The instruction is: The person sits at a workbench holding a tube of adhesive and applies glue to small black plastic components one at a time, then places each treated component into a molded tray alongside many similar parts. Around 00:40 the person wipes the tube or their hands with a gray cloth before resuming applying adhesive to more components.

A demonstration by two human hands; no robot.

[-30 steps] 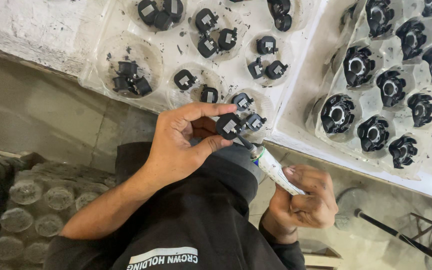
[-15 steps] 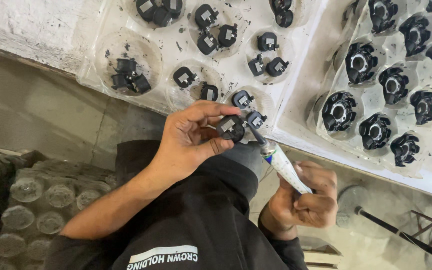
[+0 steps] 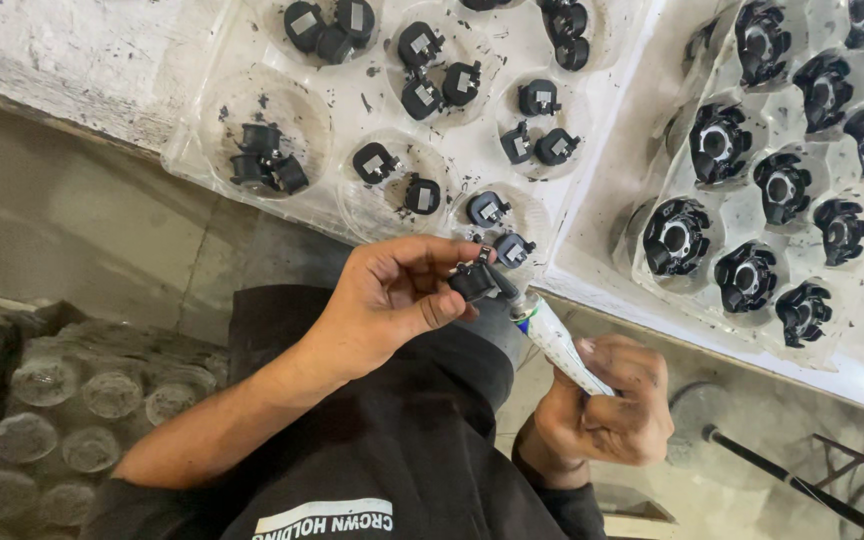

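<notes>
My left hand (image 3: 392,295) pinches a small black plastic part (image 3: 474,281) between thumb and fingertips, just below the table edge. My right hand (image 3: 607,410) grips a white squeeze tube (image 3: 557,343), tilted up to the left, with its nozzle touching the part. Right above them lies a clear plastic tray (image 3: 592,130) with round wells that hold more small black parts (image 3: 422,80), two or three to a well.
A second clear tray (image 3: 752,215) at the right carries several larger black round parts (image 3: 674,236). A stack of dusty clear trays (image 3: 62,400) sits low at the left. A thin black rod (image 3: 782,478) lies at the lower right. My dark garment fills the bottom.
Both hands have shifted slightly right and up toward the tray. The tube's nozzle stays against the small part held in my left hand.
</notes>
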